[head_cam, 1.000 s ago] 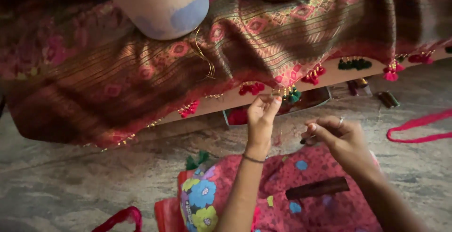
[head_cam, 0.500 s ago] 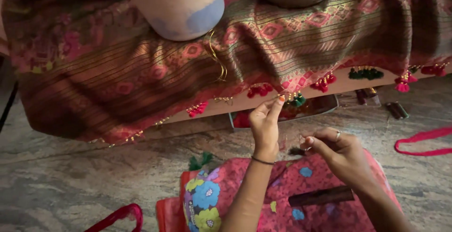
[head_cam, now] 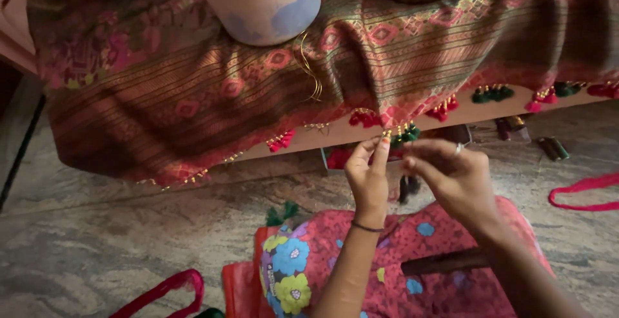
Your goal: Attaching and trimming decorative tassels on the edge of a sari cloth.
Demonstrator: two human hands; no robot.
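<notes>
Both your hands have risen to the sari hem [head_cam: 361,113] at frame centre: left hand [head_cam: 369,177] pinches its soft, light edge by a green tassel [head_cam: 405,133], right hand [head_cam: 455,177] closes fingertips alongside, so grip gently at the fringe.

Two hands, the left hand [head_cam: 369,175] and the right hand [head_cam: 451,175], work at the cloth's [head_cam: 193,99] hanging edge. Along that edge I count four red tassels [head_cam: 365,118] and three green ones [head_cam: 492,93]. Two pots [head_cam: 261,2] stand on the cloth. Two red straps [head_cam: 583,192] lie on the floor.
</notes>
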